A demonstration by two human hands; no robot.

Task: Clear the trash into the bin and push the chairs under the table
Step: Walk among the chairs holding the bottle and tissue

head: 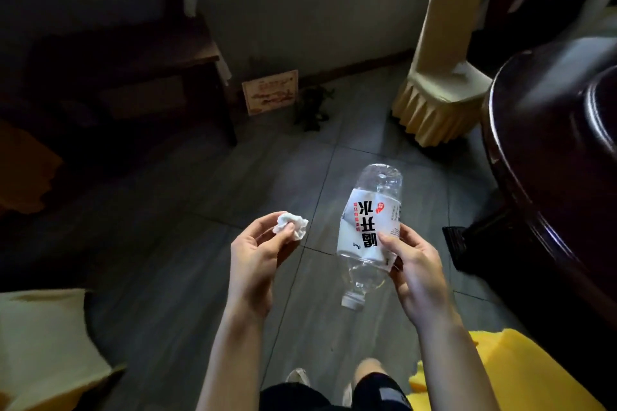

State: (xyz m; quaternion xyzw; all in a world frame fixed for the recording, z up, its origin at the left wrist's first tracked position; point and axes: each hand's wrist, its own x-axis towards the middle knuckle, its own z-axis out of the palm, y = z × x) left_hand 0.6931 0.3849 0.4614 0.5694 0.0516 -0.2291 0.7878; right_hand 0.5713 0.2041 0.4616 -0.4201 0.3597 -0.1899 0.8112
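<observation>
My left hand pinches a crumpled white tissue between thumb and fingertips. My right hand grips a crushed clear plastic bottle with a white label, held cap-down over the grey tiled floor. A chair with a cream-yellow cover stands away from the dark round table at the right. No bin is visible.
A dark wooden side table stands at the left by the wall. A framed picture and a dark clump of debris lie on the floor by the wall. Cream and yellow chair covers show at the bottom corners.
</observation>
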